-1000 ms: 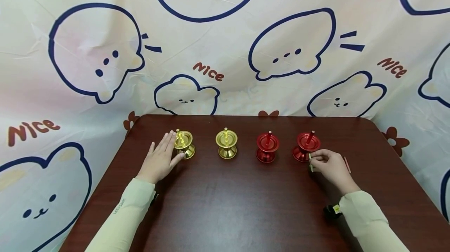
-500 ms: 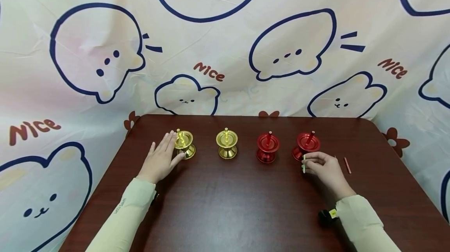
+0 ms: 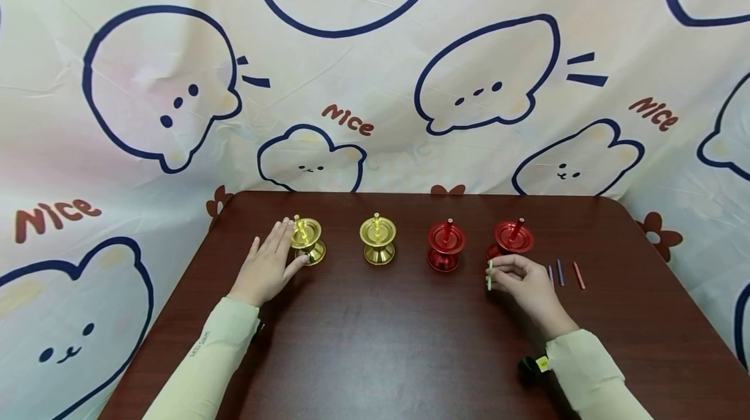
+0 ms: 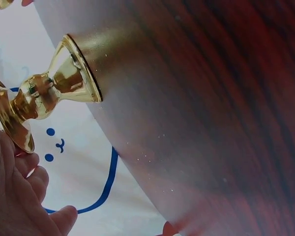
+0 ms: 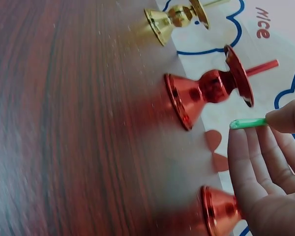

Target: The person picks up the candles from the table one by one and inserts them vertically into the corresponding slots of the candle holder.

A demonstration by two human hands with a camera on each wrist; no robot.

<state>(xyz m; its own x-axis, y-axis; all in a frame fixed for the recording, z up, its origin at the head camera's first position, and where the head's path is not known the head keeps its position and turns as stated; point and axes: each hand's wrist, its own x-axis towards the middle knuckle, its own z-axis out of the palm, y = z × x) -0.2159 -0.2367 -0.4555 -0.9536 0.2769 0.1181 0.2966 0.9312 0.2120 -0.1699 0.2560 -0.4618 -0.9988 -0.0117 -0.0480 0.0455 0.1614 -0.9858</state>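
Observation:
My right hand [image 3: 527, 286] pinches a thin green candle [image 5: 248, 123] between thumb and fingers, upright in front of the right-hand red candle holder [image 3: 513, 235]. The hand partly covers this holder's base in the head view. My left hand [image 3: 263, 270] lies with straight fingers along the left side of the leftmost gold candle holder [image 3: 307, 235], its fingertips at the dish rim in the left wrist view. Another gold candle holder [image 3: 379, 254] and a second red candle holder [image 3: 443, 260] stand between the hands. Each of these holders has a thin stick rising from its dish.
Two bluish sticks, one a blue stick [image 3: 560, 273], and a pink stick [image 3: 578, 275] lie on the dark brown table [image 3: 363, 342] right of my right hand. A patterned cloth [image 3: 387, 81] hangs right behind the table's far edge.
My right hand has moved left with the green candle, from beside the right-hand red holder to in front of it. The loose sticks it covered have come into view. The left hand stays put.

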